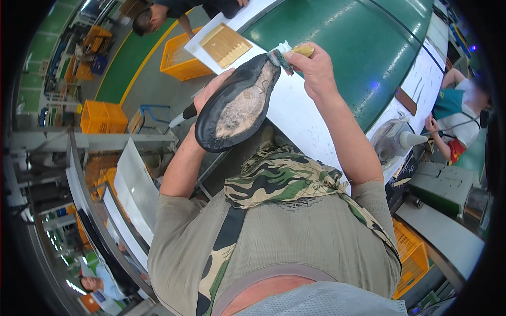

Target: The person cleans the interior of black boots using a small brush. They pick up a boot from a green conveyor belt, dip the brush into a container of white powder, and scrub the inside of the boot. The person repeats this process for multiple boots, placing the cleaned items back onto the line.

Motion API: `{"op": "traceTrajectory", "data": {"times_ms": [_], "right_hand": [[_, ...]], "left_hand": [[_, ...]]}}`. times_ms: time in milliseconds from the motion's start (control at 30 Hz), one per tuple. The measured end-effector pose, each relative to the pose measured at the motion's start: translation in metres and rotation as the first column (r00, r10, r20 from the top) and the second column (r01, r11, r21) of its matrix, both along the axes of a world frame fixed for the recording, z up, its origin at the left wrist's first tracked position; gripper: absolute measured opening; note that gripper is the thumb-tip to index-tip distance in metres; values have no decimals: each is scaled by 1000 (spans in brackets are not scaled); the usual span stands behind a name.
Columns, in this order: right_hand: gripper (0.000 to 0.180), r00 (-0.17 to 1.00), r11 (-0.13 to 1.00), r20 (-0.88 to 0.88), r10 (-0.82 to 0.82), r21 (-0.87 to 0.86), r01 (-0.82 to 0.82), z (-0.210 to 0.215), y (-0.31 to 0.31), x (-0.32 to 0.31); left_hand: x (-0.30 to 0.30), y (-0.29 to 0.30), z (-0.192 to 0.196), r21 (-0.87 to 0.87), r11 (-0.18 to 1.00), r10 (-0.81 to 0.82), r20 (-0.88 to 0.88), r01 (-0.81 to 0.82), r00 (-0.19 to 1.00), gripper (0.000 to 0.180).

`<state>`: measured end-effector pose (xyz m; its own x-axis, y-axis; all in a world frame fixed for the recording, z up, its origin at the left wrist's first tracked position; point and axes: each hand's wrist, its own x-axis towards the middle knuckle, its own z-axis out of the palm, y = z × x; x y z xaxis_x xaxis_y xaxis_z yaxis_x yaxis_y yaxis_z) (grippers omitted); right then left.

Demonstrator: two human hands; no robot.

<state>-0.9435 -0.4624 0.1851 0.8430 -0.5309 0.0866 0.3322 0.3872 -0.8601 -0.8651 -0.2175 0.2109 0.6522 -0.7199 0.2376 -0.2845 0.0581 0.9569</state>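
Note:
My left hand [213, 87] grips a black shoe upper [210, 118], its underside turned up, and most of the fingers are hidden behind it. The middle of that underside is a rough beige sole area [245, 105], ringed by the black, pleated edge. At the shoe's far end, my right hand [315, 68] pinches a brush [303, 51] with a yellowish handle. Its dark, stained head touches or nearly touches the shoe's rim. A black and pale grey rod-like thing [183, 116] sticks out beside my left wrist; I cannot tell whether the hand holds it.
A green conveyor belt [337, 39] with a white side ledge [298, 113] runs ahead. On the ledge lies a tan ridged board [225, 46]. A clear spouted bottle [392, 138] stands at right. Yellow crates [104, 117] and a metal rack are at left. Two people work nearby.

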Motion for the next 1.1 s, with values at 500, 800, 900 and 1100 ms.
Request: {"op": "traceTrajectory", "data": {"times_ms": [500,800,900,1100], "right_hand": [[19,969,971,63,238,-41,-236,28,61,-11],[18,969,959,24,246,-151,-240,39,83,-2],[18,968,946,9,252,-212,-244,41,87,2],[19,966,882,-42,256,-399,-251,55,101,2]], "left_hand": [[-14,33,-16,-69,989,138,84,-132,987,60],[9,46,-33,-16,966,233,488,-258,841,66],[12,48,-34,-4,952,242,622,-306,744,64],[18,57,-36,3,939,249,683,-343,687,58]]}}
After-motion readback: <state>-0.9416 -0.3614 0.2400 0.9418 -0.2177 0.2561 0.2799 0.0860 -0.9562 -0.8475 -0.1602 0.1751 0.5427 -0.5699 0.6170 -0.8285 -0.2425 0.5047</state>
